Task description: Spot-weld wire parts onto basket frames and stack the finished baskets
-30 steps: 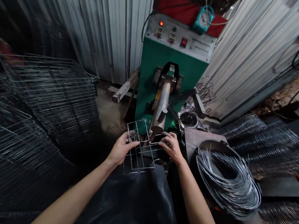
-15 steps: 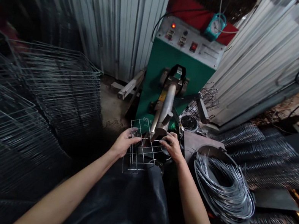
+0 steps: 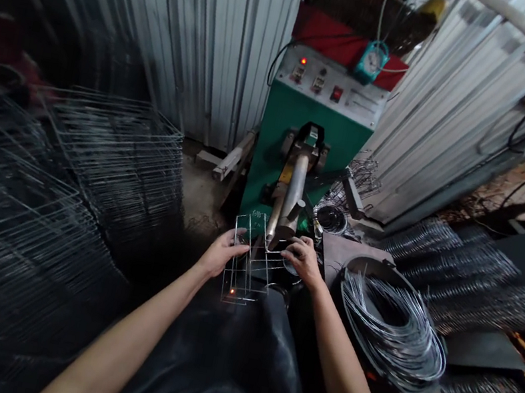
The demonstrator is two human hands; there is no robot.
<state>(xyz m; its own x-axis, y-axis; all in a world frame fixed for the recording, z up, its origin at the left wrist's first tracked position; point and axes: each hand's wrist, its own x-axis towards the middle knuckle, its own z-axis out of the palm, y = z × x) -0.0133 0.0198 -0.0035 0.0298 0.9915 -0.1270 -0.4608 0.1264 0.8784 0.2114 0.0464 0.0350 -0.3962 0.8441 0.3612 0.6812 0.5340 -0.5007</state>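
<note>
A small wire frame (image 3: 252, 269) of crossed thin rods hangs below the arm tip of a green machine (image 3: 322, 102). My left hand (image 3: 225, 251) pinches its left side between thumb and fingers. At the frame's upper right, my right hand (image 3: 301, 256) has its fingers closed at the end of a wire. The machine's thick metal arm (image 3: 296, 185) reaches down between my hands, its tip at the frame's upper edge. A small orange glow shows low on the frame.
Stacked wire racks (image 3: 121, 158) fill the left side. At the right, a round container (image 3: 347, 276) holds a coil of loose wires (image 3: 400, 336). Behind it lie wire bundles (image 3: 465, 259). A teal gauge (image 3: 372, 60) sits on the machine. Corrugated metal walls (image 3: 215, 32) stand behind.
The wire frame and both hands have shifted slightly right in view. An orange glow now shows on the frame. The machine appears a little lower in view.
</note>
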